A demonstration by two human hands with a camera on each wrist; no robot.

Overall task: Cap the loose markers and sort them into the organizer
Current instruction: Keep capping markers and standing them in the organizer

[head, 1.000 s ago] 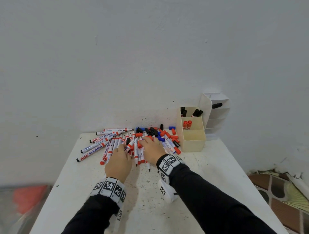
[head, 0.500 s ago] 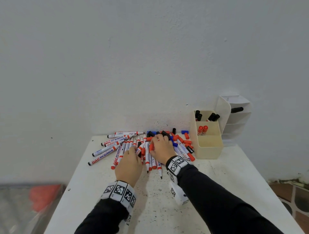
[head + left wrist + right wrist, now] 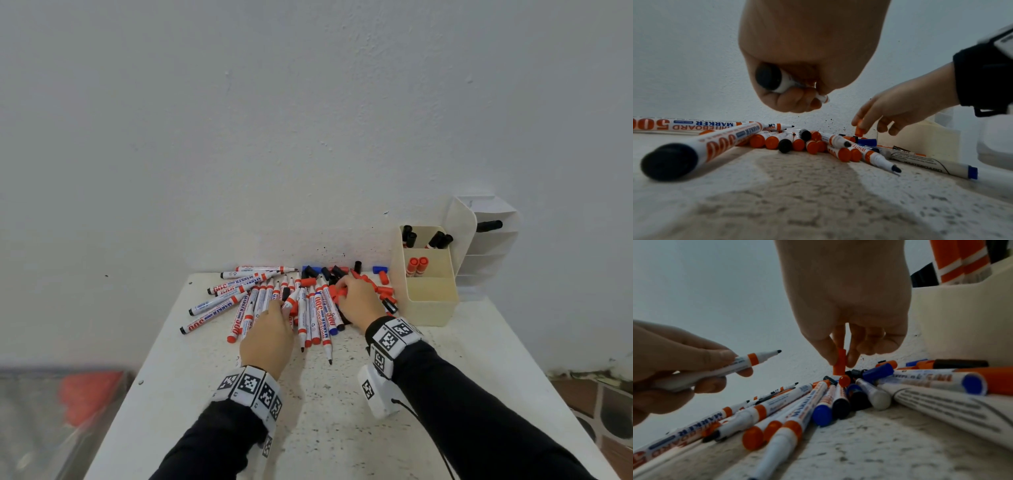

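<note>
An uncapped, black-tipped white marker (image 3: pixel 719 369) is gripped by the left hand (image 3: pixel 267 337). An orange cap (image 3: pixel 840 364) is pinched by the right hand (image 3: pixel 359 301) above the pile.

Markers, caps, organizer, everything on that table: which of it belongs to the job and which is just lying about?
Job:
- uncapped marker in left hand
- orange cap pinched by right hand
- marker pile
- loose caps
- cream organizer

Lying about:
- white shelf unit
- blurred orange thing
</note>
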